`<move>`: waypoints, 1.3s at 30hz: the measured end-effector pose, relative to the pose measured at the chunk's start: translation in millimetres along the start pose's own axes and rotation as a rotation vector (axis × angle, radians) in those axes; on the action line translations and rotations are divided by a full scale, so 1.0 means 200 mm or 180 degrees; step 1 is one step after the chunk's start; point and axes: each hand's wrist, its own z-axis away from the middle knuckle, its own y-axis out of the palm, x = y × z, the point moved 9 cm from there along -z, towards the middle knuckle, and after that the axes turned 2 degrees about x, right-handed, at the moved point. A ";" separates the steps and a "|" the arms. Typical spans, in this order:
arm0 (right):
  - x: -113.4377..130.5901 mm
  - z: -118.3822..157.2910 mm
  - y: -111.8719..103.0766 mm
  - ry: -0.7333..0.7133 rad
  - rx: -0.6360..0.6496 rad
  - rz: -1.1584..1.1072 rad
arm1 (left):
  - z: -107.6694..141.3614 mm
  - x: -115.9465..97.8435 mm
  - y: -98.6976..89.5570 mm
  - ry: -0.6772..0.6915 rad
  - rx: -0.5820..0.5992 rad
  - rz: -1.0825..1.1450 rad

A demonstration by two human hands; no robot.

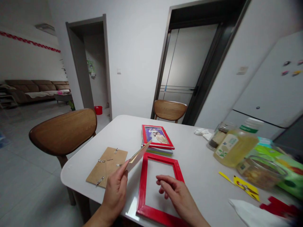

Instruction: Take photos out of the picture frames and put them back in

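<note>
Right of the red frame (142, 186), a bottle (236, 148) holds yellow liquid (247, 149), a tub (272, 168) brownish pieces (258, 176). Left grip (115, 189) pinches a board (140, 156); right grip (176, 191), half-curled over the frame, is free.

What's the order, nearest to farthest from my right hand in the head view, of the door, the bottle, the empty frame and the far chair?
1. Empty frame: on the table, just beneath your right hand.
2. Bottle: ahead and to the right, on the table.
3. Far chair: ahead, at the table's far end.
4. Door: behind that chair.
</note>
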 end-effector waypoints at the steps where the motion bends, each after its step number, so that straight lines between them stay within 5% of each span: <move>1: -0.03 0.00 0.06 0.0202 0.0120 -0.0372 | 0.01 0.01 0.01 -0.0298 -0.0069 0.0478; 5: -0.11 -0.03 0.17 0.0613 -0.0004 -0.2117 | 0.11 0.05 0.22 -0.0989 0.0067 0.2330; 8: -0.14 -0.04 0.07 0.0431 -0.0617 -0.2908 | 0.15 0.06 0.34 -0.1131 0.0157 0.2956; 11: -0.16 -0.03 -0.08 0.0388 -0.0785 -0.2831 | 0.15 0.08 0.38 -0.1174 0.0301 0.2924; 16: -0.25 -0.02 -0.24 0.0874 -0.0475 -0.2066 | 0.15 0.17 0.36 -0.1237 0.0624 0.1748; 23: -0.25 -0.07 -0.24 0.0925 -0.0227 -0.1164 | 0.24 0.13 0.46 0.0173 0.1577 -0.0484; 28: -0.22 -0.13 -0.27 0.0727 -0.0379 -0.0569 | 0.29 0.13 0.49 0.0928 0.1701 -0.0956; 32: -0.22 -0.17 -0.29 0.0567 -0.0318 0.0169 | 0.29 0.11 0.48 0.1095 0.1733 -0.1082; 39: -0.11 -0.18 -0.31 0.0316 -0.0609 0.2973 | 0.29 0.07 0.50 0.0877 0.2119 -0.1370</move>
